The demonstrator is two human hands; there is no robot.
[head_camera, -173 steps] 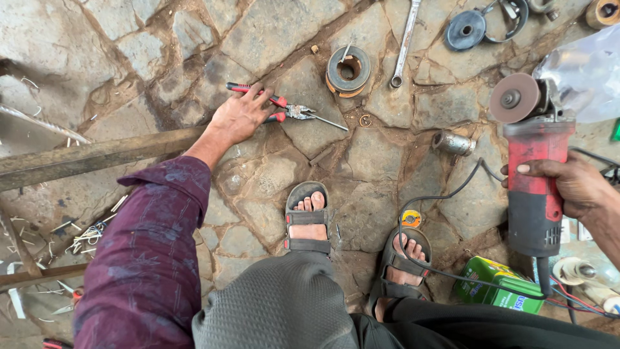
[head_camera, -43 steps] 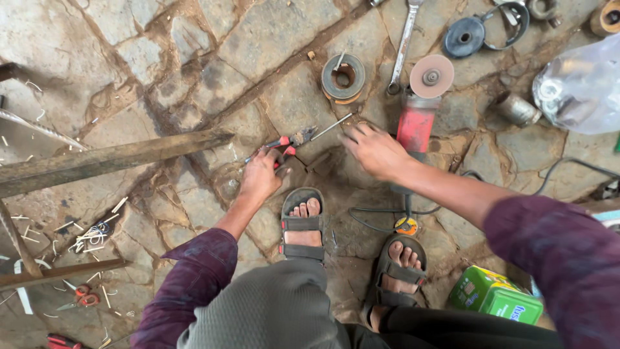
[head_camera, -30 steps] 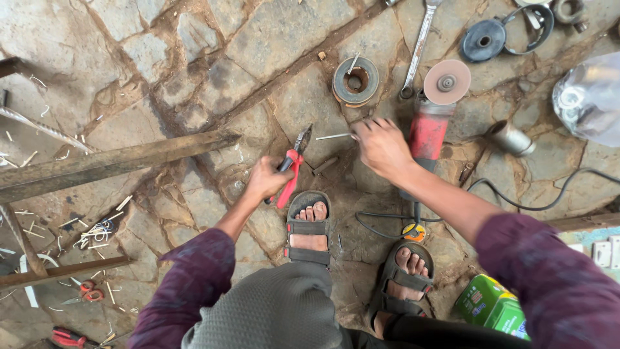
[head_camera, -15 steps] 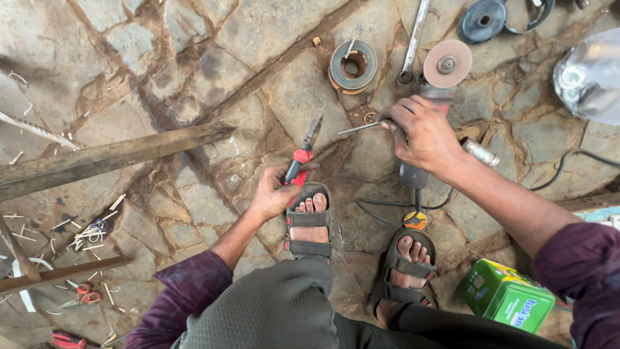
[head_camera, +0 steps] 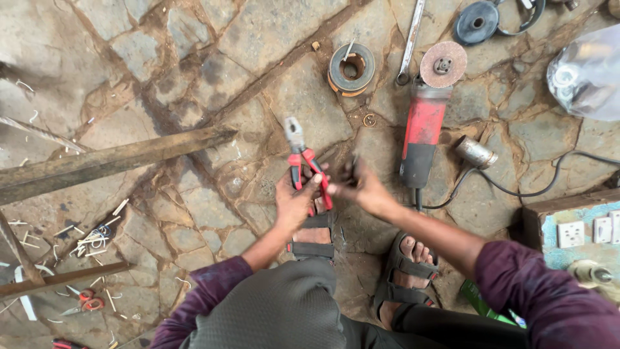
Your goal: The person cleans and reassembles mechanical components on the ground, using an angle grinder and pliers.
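The left hand (head_camera: pixel 296 201) grips the red-handled pliers (head_camera: pixel 303 161) by the handles, nose pointing up and away over the stone floor (head_camera: pixel 194 77); the right hand (head_camera: pixel 360 187), fingers pinched together on something blurred, sits just beside the handles.

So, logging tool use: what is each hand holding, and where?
Left hand holds the red-handled pliers by the handles. Right hand is blurred; cannot tell.

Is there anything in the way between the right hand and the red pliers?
Nothing visible is in the way. The left hand holds the red-handled pliers with the jaws pointing up, away from the person. The right hand is right beside the handles, its fingers almost at them. The angle grinder lies off to the side on the stone floor.
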